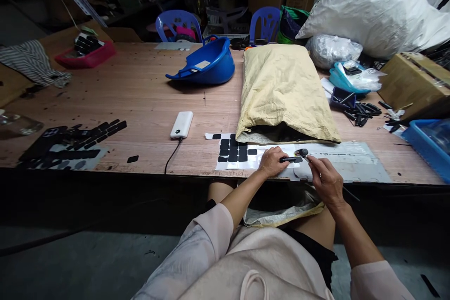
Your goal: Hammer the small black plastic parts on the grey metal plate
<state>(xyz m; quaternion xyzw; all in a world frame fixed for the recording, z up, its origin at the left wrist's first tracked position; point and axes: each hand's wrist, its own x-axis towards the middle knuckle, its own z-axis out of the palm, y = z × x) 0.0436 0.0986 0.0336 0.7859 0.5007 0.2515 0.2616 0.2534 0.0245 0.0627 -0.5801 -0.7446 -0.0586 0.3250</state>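
Note:
Close to the table's front edge, my left hand (272,162) is closed on a slim black piece (288,159) that points right. My right hand (326,180) pinches a small tool with a dark rounded head (302,152); its exact kind is too small to make out. The tool's head is just above and right of the black piece, and I cannot tell whether they touch. Beneath both hands lies a white sheet (258,161) bearing rows of black rounded-square stickers (233,150) left of my left hand.
A large cream sack (281,89) with its mouth facing me lies just behind the sheet. Left of it are a blue scoop-shaped basin (221,65) and a white power bank (182,124) with a cable. Black parts (362,112) and a blue bin (427,150) are at right.

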